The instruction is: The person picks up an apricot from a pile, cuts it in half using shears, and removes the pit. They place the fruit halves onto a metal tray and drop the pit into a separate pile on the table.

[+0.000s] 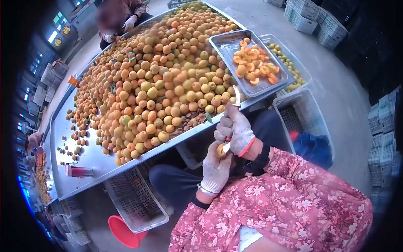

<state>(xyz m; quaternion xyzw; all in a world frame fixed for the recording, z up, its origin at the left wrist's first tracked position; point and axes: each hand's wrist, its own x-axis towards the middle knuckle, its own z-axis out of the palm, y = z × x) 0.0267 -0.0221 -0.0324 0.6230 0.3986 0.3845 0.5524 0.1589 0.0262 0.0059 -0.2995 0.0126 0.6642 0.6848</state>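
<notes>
My right hand [238, 132], in a white knit glove, is closed around a knife. A curved pale blade [237, 95] sticks out past the top of the fist. Below the fist, a short bright metal piece [226, 147] with a bit of red touches an apricot [221, 150]. My left hand [215, 170], also gloved, grips that apricot between thumb and fingers. Both hands are close together over my lap, just outside the table's near edge. Beyond them, a large heap of apricots [151, 90] covers much of the metal table [84, 147].
A metal tray [230, 63] of apricot halves [255, 63] rests at the table's right corner, beside a crate of green fruit [289, 63]. Crates [136, 197] and a red basin [124, 231] stand below the table. A gloved person [130, 23] sits across. A red cylinder [79, 171] lies on the left.
</notes>
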